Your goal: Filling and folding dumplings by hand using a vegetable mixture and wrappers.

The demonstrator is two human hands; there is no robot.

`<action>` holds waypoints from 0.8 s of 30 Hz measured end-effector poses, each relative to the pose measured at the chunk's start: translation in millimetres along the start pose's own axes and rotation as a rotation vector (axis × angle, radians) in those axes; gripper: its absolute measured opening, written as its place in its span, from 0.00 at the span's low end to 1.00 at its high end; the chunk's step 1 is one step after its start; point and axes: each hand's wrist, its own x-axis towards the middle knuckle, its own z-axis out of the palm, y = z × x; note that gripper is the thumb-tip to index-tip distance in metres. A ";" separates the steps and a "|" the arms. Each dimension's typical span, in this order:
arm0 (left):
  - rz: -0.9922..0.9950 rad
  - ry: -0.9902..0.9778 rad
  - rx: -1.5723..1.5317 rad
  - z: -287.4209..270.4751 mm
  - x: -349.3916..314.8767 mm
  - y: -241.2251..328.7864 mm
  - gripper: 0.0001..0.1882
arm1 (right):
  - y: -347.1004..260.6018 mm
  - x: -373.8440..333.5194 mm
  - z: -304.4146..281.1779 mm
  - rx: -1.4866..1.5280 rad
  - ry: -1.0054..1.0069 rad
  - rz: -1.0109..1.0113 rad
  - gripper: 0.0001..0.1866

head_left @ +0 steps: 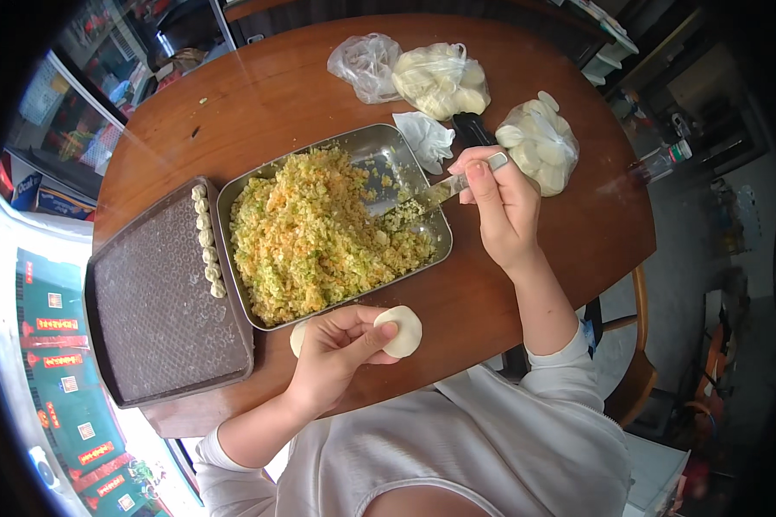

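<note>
My left hand [326,355] pinches a round white dumpling wrapper [408,331] between thumb and fingers, near the table's front edge. A second pale wrapper [297,339] shows partly behind that hand; whether the hand holds it too I cannot tell. Closed around the handle of a flat metal filling spatula [448,189] is my right hand [510,211]. The spatula's lower end reaches into a metal pan [397,157] and has filling on it. Chopped yellow-green and orange filling [319,228] is heaped in most of that pan, lower at its right side.
Left of the pan lies a dark textured tray [168,302] with several small dumplings [205,234] along its right edge. Bags of wrappers [440,82] [539,142], an emptier plastic bag [364,67], crumpled white tissue [424,140] and a black object [472,129] lie beyond.
</note>
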 end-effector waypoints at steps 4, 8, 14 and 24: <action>0.017 0.013 0.007 -2.4 3.7 -5.7 0.11 | -5.1 0.5 -3.8 0.075 0.035 0.080 0.11; 0.068 0.020 -0.018 -3.6 2.3 -3.4 0.10 | -5.7 -0.9 -1.5 0.171 0.024 0.141 0.12; 0.233 0.179 -0.055 -10.7 3.9 13.6 0.11 | 6.2 0.1 -0.6 0.237 0.055 0.206 0.13; 0.367 0.264 -0.138 -17.3 7.4 28.7 0.15 | 5.5 6.3 -1.4 0.374 0.209 0.268 0.12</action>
